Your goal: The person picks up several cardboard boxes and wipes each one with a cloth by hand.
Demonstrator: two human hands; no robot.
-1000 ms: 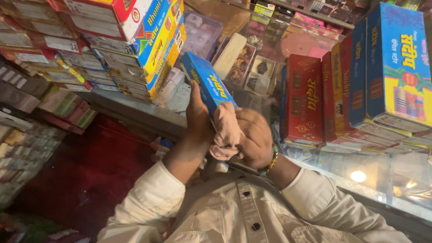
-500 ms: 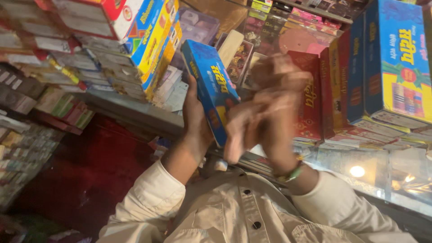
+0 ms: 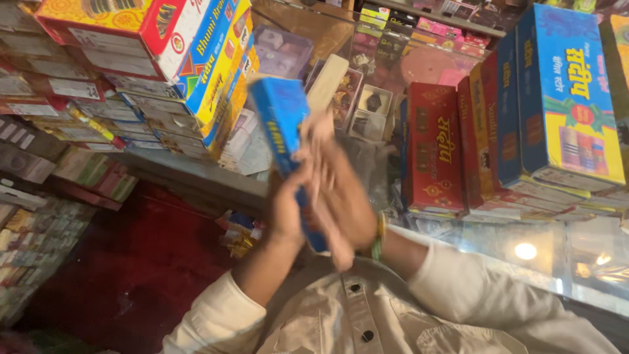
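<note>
Head view only. Blue box [image 3: 280, 124] now stands steeper than 0.5 s ago, long edge toward cam, top end tipped to 12 o'clock; earlier its broad printed face showed more. Left hand [image 3: 288, 210] grips the box's lower part, fingers clenched round it. Right hand [image 3: 344, 203] has slid down the box w/ a beige cloth [image 3: 341, 242] pressed to its side, fingers closed on the cloth; blurred, so exact finger lay unclear. Reads as wiping in progress, stroke gone from upper to lower part of box. Box sits centre frame, held in air above the glass tabletop [image 3: 485, 242].

Around: stacked red/yellow/blue boxes [image 3: 196, 59] at 10–11 o'clock, near box's top end. Red boxes [image 3: 432, 151] at 2–3 o'clock, big blue carton [image 3: 563, 105] further right. Small trinket packs [image 3: 367, 105] behind at 12. Tight space: stacks both sides crowd the hands.
</note>
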